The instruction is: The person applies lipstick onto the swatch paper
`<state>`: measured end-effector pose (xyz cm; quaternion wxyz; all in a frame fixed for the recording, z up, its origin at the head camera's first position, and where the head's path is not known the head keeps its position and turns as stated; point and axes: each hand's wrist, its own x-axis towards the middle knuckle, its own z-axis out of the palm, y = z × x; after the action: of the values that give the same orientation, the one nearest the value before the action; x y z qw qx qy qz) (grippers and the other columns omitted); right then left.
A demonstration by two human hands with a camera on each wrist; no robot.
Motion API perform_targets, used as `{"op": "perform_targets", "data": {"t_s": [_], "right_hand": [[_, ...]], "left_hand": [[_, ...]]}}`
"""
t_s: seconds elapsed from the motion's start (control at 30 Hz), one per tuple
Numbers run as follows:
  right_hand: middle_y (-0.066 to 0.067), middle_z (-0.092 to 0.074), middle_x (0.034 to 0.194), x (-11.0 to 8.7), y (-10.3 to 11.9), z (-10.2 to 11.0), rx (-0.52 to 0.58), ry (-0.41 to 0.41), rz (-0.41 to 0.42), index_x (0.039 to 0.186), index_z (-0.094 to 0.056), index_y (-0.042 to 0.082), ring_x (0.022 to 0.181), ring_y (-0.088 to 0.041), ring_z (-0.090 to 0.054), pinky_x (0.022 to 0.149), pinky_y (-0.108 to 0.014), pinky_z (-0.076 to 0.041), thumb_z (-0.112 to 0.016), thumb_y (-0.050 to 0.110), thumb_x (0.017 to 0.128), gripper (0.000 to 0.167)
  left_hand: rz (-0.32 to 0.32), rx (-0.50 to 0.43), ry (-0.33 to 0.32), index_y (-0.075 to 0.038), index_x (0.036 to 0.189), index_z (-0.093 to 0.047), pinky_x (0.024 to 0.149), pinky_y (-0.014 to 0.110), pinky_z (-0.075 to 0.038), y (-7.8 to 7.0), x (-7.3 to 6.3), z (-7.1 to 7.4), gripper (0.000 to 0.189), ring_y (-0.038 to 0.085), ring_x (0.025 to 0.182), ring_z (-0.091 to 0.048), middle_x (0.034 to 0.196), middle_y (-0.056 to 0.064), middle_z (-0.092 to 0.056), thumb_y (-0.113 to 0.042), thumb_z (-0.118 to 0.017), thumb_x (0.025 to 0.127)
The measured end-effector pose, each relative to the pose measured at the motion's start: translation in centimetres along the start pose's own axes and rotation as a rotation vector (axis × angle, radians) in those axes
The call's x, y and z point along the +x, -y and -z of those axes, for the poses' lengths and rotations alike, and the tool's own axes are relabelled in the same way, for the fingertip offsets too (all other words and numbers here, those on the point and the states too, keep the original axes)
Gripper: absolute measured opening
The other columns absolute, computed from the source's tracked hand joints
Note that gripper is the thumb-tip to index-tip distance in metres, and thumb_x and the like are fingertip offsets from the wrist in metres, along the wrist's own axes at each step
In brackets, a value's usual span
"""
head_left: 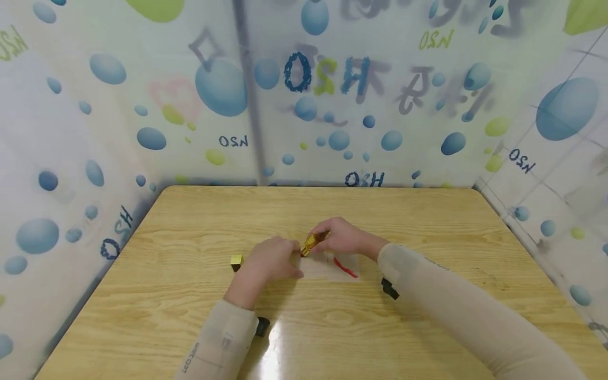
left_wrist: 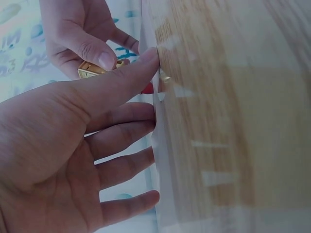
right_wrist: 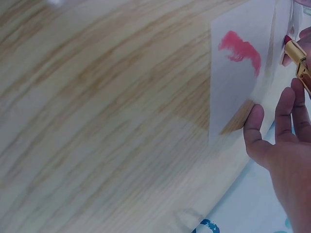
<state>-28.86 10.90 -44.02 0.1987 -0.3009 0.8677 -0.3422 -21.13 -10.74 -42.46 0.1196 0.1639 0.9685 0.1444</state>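
Observation:
My right hand (head_left: pixel 343 236) pinches a gold lipstick (head_left: pixel 309 244), held at a slant over a sheet of paper (head_left: pixel 317 273) on the table. In the right wrist view the red tip (right_wrist: pixel 287 40) of the lipstick points down at the sheet. A smeared red mark (right_wrist: pixel 241 51) lies on the paper; in the head view it appears as a slanting stroke nearer the right side. My left hand (left_wrist: pixel 58 141) rests its extended fingertips along the paper's left part, thumb close to the lipstick. Its fingers are spread and grip nothing.
A small gold and black lipstick cap (head_left: pixel 236 262) stands on the wooden table (head_left: pixel 190 221), left of my left hand. Behind the table hangs a patterned wall covering (head_left: pixel 332 105). Dark wrist-worn devices (head_left: pixel 389 288) show beneath the sleeves.

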Motion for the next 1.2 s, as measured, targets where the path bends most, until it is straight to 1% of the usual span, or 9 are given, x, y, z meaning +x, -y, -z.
{"op": "perform_targets", "data": {"t_s": [0.1,0.23,0.63,0.87,1.03,1.2], "right_hand": [[0.002,-0.078,0.11,-0.2,0.0,0.1,-0.004,0.0,0.016,0.117,-0.082,0.017,0.095,-0.011,-0.067,0.089,-0.03,-0.058,-0.084,0.018,0.094,0.023],[0.0,-0.078,0.109,-0.5,0.0,0.2,-0.001,-0.002,0.038,0.116,-0.082,0.015,0.095,-0.011,-0.068,0.089,-0.03,-0.059,-0.084,0.015,0.093,0.023],[-0.001,-0.077,0.112,-1.6,-0.2,0.5,-0.017,0.007,0.05,0.118,-0.082,0.015,0.097,-0.01,-0.069,0.093,-0.034,-0.061,-0.083,0.013,0.093,0.025],[-0.002,-0.077,0.114,-2.3,0.0,0.5,-0.024,0.012,0.059,0.118,-0.081,0.015,0.096,-0.011,-0.068,0.087,-0.029,-0.059,-0.083,0.013,0.093,0.025],[-0.001,-0.077,0.113,-2.8,-0.2,0.4,-0.045,0.004,0.064,0.118,-0.081,0.016,0.096,-0.01,-0.067,0.087,-0.029,-0.059,-0.083,0.013,0.093,0.025],[-0.001,-0.077,0.111,-3.2,-0.2,0.5,-0.035,0.004,0.077,0.116,-0.082,0.016,0.097,-0.01,-0.067,0.091,-0.032,-0.06,-0.084,0.013,0.092,0.024]], "left_hand": [[-0.001,0.01,-0.002,-0.018,0.125,-0.074,0.095,0.051,-0.059,-0.1,0.0,0.0,0.05,0.027,0.112,-0.073,0.121,0.004,-0.078,-0.04,-0.091,0.084],[0.003,0.022,-0.003,-0.018,0.121,-0.074,0.091,0.049,-0.06,-0.1,0.0,0.0,0.047,0.024,0.105,-0.071,0.115,0.002,-0.078,-0.041,-0.092,0.084],[0.003,0.045,0.004,-0.021,0.114,-0.074,0.084,0.044,-0.058,0.0,0.2,-0.2,0.041,0.02,0.095,-0.067,0.106,-0.001,-0.075,-0.043,-0.091,0.084],[0.013,0.043,0.016,-0.021,0.114,-0.074,0.084,0.044,-0.058,-0.1,0.3,-0.1,0.04,0.02,0.096,-0.067,0.107,-0.001,-0.075,-0.043,-0.091,0.084],[0.019,0.036,0.025,-0.021,0.114,-0.074,0.085,0.045,-0.058,-0.2,0.2,-0.1,0.04,0.02,0.095,-0.067,0.106,-0.001,-0.075,-0.043,-0.091,0.085],[0.02,0.039,0.017,-0.021,0.113,-0.074,0.088,0.046,-0.058,-0.2,0.1,-0.1,0.039,0.022,0.098,-0.068,0.108,0.0,-0.075,-0.042,-0.091,0.085]]}}
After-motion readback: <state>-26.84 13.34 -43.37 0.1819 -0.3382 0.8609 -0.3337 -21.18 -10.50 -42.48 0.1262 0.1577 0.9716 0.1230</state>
